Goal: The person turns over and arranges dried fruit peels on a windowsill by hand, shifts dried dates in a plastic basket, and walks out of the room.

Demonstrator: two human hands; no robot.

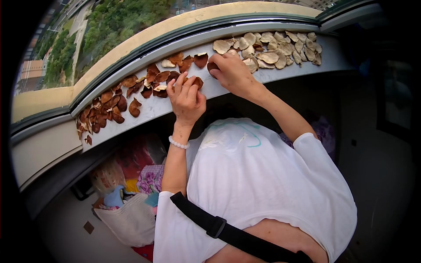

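Note:
My right hand (232,74) pinches a brown piece of dried peel (212,67) over the sill, beside the pale pieces. My left hand (187,101), with a pale bead bracelet at its wrist, is over the brown pieces. Its fingers are bent and apart, and a brown piece (198,82) lies against the fingertips; I cannot make out any grip on it. Curled brown dried peel pieces (105,107) spread along the left of the sill, some showing pale undersides. To the right, pale dried peel pieces (280,50) lie close together in rows.
The marbled white windowsill (151,107) curves along the window frame (175,41), with trees and roads outside. Below on the left stands a white bag (131,221) among cloths and plastic bags. A black strap (197,215) crosses my white shirt.

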